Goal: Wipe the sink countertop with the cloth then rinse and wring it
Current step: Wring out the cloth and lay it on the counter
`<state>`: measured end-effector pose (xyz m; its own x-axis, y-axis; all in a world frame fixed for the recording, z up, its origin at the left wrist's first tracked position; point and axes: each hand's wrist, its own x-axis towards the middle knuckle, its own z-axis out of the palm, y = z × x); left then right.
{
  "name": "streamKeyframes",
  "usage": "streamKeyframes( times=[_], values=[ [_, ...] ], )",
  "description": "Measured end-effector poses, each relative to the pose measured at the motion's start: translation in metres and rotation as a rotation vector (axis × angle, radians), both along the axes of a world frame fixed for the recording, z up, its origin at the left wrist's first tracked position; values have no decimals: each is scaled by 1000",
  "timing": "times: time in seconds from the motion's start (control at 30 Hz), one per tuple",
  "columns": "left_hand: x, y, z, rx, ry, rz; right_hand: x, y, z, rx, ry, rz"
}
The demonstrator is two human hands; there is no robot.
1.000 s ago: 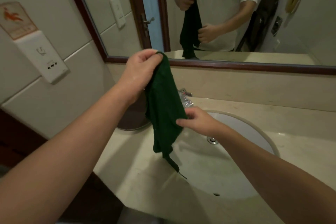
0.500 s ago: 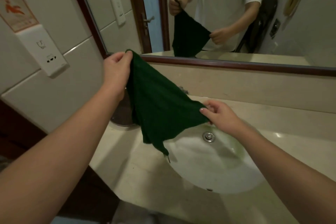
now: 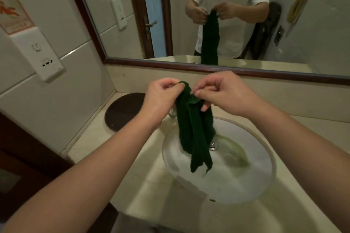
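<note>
A dark green cloth (image 3: 195, 134) hangs folded in long loose folds above the white round sink basin (image 3: 246, 181). My left hand (image 3: 162, 96) pinches its top edge on the left. My right hand (image 3: 217, 92) pinches the same top edge on the right, the two hands nearly touching. The cloth's lower end dangles just over the basin, near the metal drain (image 3: 213, 145). The beige countertop (image 3: 121, 145) surrounds the basin and looks wet. The faucet is mostly hidden behind the cloth and my left hand.
A dark round disc (image 3: 123, 111) lies on the counter's back left corner. A wood-framed mirror (image 3: 208, 70) runs along the back wall and reflects a person in a white shirt holding the cloth. A white wall socket (image 3: 41, 56) sits on the tiled left wall.
My hands came together from a spread hold, so the cloth went from stretched wide to folded and hanging straight down over the basin. My view shifted to the left.
</note>
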<state>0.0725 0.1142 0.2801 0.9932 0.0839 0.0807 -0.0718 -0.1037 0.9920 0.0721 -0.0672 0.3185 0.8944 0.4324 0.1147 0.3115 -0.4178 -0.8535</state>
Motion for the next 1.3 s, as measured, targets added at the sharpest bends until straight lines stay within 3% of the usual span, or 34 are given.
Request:
streamKeyframes(
  times=[0.23,0.43,0.63,0.77,0.93,1.1,1.23,1.3],
  values=[
    [-13,-17,1,-155,50,-94,2,-1,-11,-38,-226,-234],
    [-18,-20,0,-306,95,-204,4,8,-22,115,-215,-281],
    [-21,-16,3,-130,-8,-152,7,15,-26,93,-225,-239],
    [-17,0,2,-42,-25,-82,10,15,-33,160,-124,-7],
    [-16,30,5,-30,-15,-93,18,18,-49,5,80,215],
    [-12,69,21,14,-58,-60,23,24,-51,-163,75,222],
    [-9,99,26,43,-74,25,35,30,-32,-263,-77,2],
    [-6,112,26,59,-75,69,38,44,-23,-343,-242,-115]
  ],
)
